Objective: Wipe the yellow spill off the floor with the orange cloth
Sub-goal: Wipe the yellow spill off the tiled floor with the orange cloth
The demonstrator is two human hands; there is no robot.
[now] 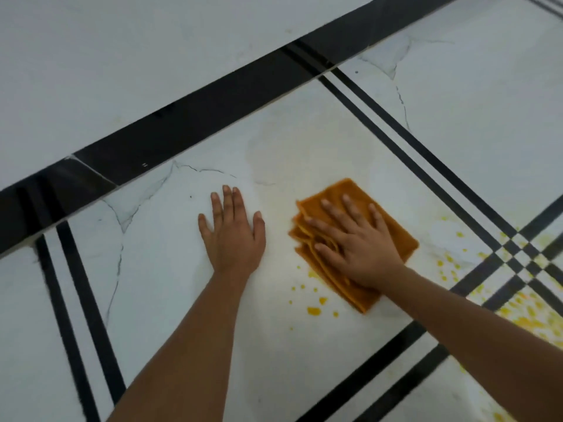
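- Right hand (362, 248) presses flat, fingers spread, on the folded orange cloth (393, 236) lying on the white marble floor (304, 345).
- Left hand (233, 236) rests flat, empty, left of it.
- Yellow spill (313, 310) droplets dot the floor near and right of the cloth.

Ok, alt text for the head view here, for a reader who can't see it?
The right hand presses a folded orange cloth flat on the white tiled floor, with yellow spill droplets beside it and more to the right. The left hand rests palm-down on bare tile nearby.
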